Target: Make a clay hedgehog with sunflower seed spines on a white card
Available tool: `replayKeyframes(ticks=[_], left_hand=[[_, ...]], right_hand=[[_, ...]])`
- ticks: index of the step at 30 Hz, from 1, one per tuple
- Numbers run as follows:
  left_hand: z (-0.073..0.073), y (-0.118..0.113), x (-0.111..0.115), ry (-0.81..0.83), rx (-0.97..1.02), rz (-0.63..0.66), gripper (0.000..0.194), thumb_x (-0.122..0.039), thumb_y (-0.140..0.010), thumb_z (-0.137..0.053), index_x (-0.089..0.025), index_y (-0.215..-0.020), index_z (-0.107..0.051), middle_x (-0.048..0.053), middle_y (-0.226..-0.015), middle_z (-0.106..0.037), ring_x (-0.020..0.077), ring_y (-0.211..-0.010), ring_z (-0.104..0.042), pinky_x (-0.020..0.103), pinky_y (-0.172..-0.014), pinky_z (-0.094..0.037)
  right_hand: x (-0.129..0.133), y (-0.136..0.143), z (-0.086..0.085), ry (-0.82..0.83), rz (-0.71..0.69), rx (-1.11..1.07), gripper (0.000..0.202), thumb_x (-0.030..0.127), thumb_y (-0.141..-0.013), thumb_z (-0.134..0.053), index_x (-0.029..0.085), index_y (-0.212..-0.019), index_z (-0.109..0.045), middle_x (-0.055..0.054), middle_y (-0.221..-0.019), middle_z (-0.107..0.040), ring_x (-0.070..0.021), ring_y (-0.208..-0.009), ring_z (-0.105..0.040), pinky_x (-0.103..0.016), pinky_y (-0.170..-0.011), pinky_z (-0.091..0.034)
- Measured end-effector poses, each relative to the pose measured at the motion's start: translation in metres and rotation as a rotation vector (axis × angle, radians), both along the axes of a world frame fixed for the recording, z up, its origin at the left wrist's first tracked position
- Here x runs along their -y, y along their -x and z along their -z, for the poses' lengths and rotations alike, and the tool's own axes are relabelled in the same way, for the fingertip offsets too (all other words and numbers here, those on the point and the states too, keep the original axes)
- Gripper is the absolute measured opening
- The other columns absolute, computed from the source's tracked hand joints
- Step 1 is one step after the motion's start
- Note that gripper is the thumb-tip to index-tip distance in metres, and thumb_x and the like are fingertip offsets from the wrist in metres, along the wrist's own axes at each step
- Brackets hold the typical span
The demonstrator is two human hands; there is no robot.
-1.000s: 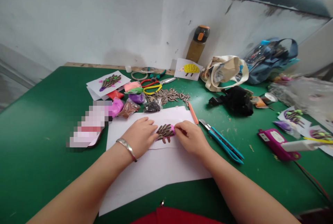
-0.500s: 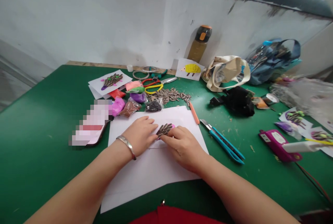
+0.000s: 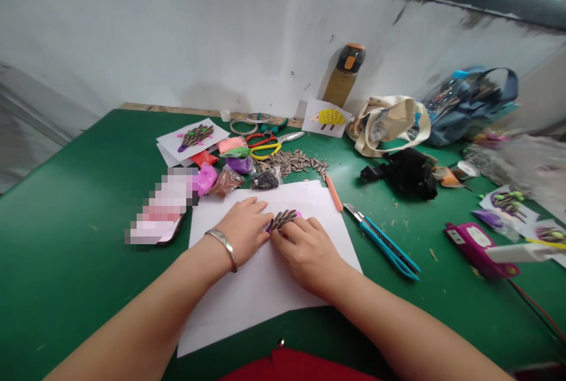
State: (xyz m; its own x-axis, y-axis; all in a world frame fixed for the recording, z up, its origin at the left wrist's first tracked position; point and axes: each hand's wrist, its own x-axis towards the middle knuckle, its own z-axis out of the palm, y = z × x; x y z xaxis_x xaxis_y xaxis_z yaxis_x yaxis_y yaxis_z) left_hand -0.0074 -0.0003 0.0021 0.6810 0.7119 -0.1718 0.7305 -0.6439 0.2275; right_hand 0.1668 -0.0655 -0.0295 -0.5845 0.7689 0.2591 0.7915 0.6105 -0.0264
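On the paper, the left hand lies flat; the curled right hand partly hides the seed picture, its grip unclear.

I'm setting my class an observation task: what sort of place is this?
Probably a craft workspace; whether classroom or workshop, I can't tell. Clues: a small picture of overlapping dark-brown seeds, a loose pile of striped brown seeds, and a slim blue-and-black utility knife.
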Motion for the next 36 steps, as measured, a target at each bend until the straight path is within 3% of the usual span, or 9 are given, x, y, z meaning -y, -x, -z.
replayKeyframes(ticks=[11, 26, 36], left_hand=[[0.0018, 0.0025, 0.0003, 0.002, -0.002, 0.023, 0.017, -0.022, -0.086, -0.052, -0.018, -0.098, -0.062, 0.01, -0.11, -0.058, 0.0275, -0.112, -0.049, 0.044, -0.098, -0.038], [0.0024, 0.0017, 0.0003, -0.011, -0.016, 0.026, 0.015, -0.024, -0.085, -0.053, -0.018, -0.096, -0.063, 0.011, -0.113, -0.058, 0.027, -0.112, -0.048, 0.043, -0.098, -0.038], [0.0041, 0.0022, -0.0004, -0.016, -0.019, 0.035, 0.015, -0.024, -0.087, -0.051, -0.019, -0.097, -0.062, 0.01, -0.113, -0.058, 0.0263, -0.111, -0.048, 0.043, -0.098, -0.037]], right_hand=[[0.002, -0.007, 0.0002, 0.084, -0.026, -0.184, 0.03, 0.009, -0.087, -0.044, 0.015, -0.113, -0.058, -0.01, -0.096, -0.064, -0.0212, -0.091, -0.049, -0.034, -0.072, -0.032], [0.0017, -0.0007, 0.0033, -0.003, -0.01, -0.051, 0.024, 0.013, -0.09, -0.045, 0.019, -0.108, -0.06, -0.006, -0.085, -0.058, -0.02, -0.078, -0.044, -0.035, -0.067, -0.027], [0.0028, 0.0, 0.0023, -0.014, -0.023, -0.125, 0.027, 0.014, -0.09, -0.044, 0.019, -0.113, -0.058, -0.006, -0.088, -0.059, -0.0189, -0.078, -0.045, -0.034, -0.066, -0.027]])
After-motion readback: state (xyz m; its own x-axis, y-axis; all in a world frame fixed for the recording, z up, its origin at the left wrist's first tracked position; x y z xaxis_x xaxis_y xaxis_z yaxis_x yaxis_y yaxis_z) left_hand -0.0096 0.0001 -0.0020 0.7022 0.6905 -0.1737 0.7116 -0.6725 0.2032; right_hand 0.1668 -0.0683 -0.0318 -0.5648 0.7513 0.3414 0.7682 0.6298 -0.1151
